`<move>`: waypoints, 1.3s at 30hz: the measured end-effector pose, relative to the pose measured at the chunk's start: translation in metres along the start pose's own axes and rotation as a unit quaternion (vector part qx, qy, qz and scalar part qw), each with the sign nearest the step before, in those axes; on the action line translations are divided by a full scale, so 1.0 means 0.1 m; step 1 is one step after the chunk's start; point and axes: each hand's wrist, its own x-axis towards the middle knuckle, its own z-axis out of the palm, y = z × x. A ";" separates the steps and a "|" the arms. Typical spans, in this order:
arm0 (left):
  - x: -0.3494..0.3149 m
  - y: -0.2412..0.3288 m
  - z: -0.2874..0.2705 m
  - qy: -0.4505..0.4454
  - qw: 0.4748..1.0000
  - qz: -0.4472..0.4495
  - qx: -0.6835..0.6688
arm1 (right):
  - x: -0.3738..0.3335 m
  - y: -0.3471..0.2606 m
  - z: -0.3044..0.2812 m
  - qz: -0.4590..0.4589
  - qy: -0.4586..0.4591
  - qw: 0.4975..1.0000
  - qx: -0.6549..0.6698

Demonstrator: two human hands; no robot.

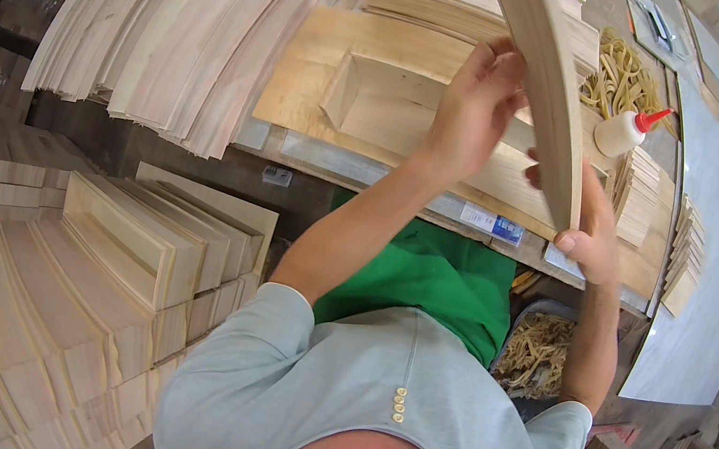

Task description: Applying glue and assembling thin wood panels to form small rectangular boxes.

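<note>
A long, slightly curved wooden board [551,76] is raised at a tilt above the bench. My right hand [594,233] grips its lower end, thumb in front and fingers behind. My left hand [478,102], fingers curled, is at the board's left edge farther up; its fingertips are partly hidden there. Below my hands, an open wooden box frame [340,93] lies on a plywood sheet [307,54], its right part blocked by my hands and the board. To the right stand a white glue bottle with a red tip [620,135] and a stack of small wood strips [635,196].
Thin curved boards [191,35] are piled at the left. Stacked box frames [63,289] fill the lower left. Behind the bottle lies a heap of rubber bands [627,74]. A bin of shavings [536,354] sits below the bench edge, near a grey sheet-topped table [705,235].
</note>
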 end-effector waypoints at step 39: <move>-0.03 0.50 -0.26 -0.325 0.548 -0.097 0.765 | -0.48 0.43 -1.20 -0.030 0.032 0.900 -0.435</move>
